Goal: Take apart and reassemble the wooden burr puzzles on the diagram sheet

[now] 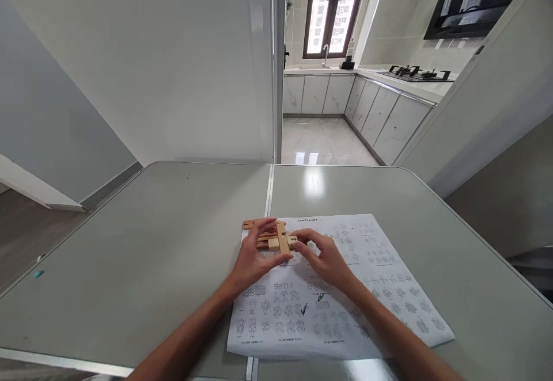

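My left hand (258, 252) grips a notched wooden puzzle block (282, 239) between thumb and fingers, holding it lengthwise away from me. My right hand (319, 254) pinches a short wooden puzzle piece (292, 242) marked with a dark "3", set against the block's right side. A pale block end (273, 244) shows on the left side of the notched block. More wooden pieces (250, 224) lie behind my left fingers, partly hidden. Under both hands spreads a printed instruction sheet (285, 323) with rows of small assembly drawings.
The grey table (173, 243) has a metal seam (269, 191) running down its middle. A small teal bit (38, 274) lies near the left edge. Beyond the table stand a white wall panel (207, 82) and a kitchen with white cabinets (315, 93) and a gas stove (417, 73).
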Demonstrator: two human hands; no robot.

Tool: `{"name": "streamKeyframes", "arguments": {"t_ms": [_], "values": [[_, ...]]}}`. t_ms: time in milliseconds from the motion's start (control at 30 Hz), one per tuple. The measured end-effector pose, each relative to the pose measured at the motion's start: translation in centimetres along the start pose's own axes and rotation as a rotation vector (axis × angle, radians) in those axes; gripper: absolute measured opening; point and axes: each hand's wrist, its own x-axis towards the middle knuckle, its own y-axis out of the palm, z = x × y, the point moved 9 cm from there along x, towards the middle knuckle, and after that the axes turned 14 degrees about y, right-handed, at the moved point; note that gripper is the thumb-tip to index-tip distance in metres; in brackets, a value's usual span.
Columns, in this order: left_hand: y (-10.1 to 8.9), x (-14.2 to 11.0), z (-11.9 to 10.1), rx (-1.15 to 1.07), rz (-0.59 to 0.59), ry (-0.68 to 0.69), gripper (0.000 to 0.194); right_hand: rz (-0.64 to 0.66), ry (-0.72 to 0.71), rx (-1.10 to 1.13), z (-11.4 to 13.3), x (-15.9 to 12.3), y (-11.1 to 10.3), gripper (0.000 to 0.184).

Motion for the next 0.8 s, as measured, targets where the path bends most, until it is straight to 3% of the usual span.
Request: {"name": "streamKeyframes", "arguments": {"t_ms": [200, 333, 467, 633, 800], "values": [[-1.7, 0.2, 1.5, -0.195, -0.209, -0.14, 0.053, -0.003, -0.026, -0.012, 0.1, -0.3, 1.0, 0.022], [-3.1, 0.4, 1.8, -0.004, -0.256, -0.13, 0.06, -0.092, 0.063, 0.001, -1.4, 0.2, 0.1, 0.027], [-2.2, 0.5, 1.5, 0.199, -0.067, -0.032, 0.068, -0.191, 0.206, -0.053, -3.8, 0.7, -1.1, 0.035], [0.0, 0.0, 1.7, 0.255, 0.25, 0.09, 0.074, -0.165, 0.218, -0.238, -4.8, 0.8, -0.6, 0.039], [0.9, -0.3, 2.0, 0.287, 0.358, 0.123, 0.08, -0.17, 0.142, -0.394, -4.4, 0.6, 0.0, 0.037]]}}
